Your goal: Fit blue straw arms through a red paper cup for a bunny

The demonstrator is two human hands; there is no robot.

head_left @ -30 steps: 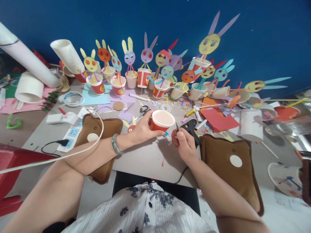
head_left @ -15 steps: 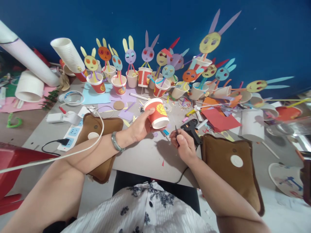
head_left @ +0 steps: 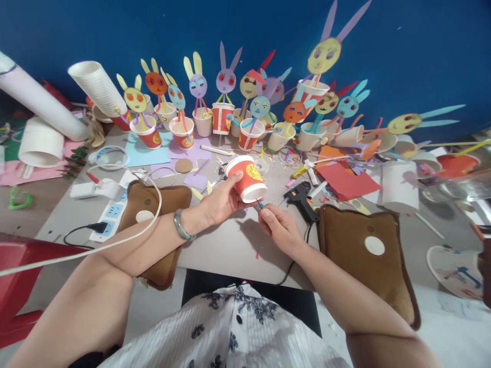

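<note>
My left hand point(head_left: 221, 202) is closed around a red and white paper cup point(head_left: 242, 176) with a yellow print, thumb on its side. The cup tilts, its white base towards me and to the right. Just below that base, my right hand point(head_left: 283, 227) pinches a slim dark pointed tool point(head_left: 259, 204). Most of the tool is hidden in my fingers, and its tip is close to the cup's base; I cannot tell whether they touch. A black glue gun point(head_left: 302, 200) lies to the right of my right hand.
Paper cups with rabbit-faced figures point(head_left: 226, 81) line the back by the blue wall. Brown pouches point(head_left: 366, 266) lie on both sides. On the left are a power strip point(head_left: 114, 210), a white cable point(head_left: 155, 197) crossing my arm, and stacked cups point(head_left: 95, 87). Red paper point(head_left: 351, 181) lies right.
My right hand has moved left with the pointed tool, bringing its tip to the cup's base. My left hand still holds the cup in nearly the same place. The view has shifted slightly.
</note>
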